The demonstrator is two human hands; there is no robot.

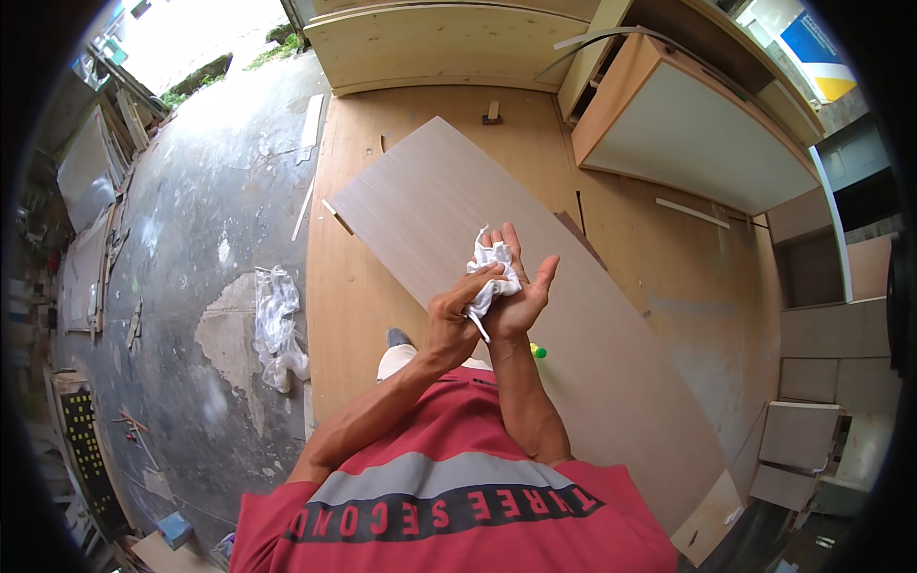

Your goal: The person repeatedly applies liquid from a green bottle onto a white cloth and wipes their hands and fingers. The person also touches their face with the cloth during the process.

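My left hand (457,310) is closed on a crumpled white cloth (493,270) and presses it against my right palm. Turned palm up, my right hand (523,301) has its fingers stretched out and its thumb apart, with the cloth lying across it. The fingers of the left hand partly cover the cloth. Below both hands lies a long pale wood-grain panel (611,372), set at a slant. Beside my right forearm a green cap (539,351) shows; whatever it belongs to is mostly hidden.
A brown wooden board surface (353,277) extends under the panel. Cabinet carcasses (697,134) stand at the far right, and a long wooden box (439,48) at the back. Crumpled clear plastic (277,325) lies on the grey concrete floor (191,286) to the left.
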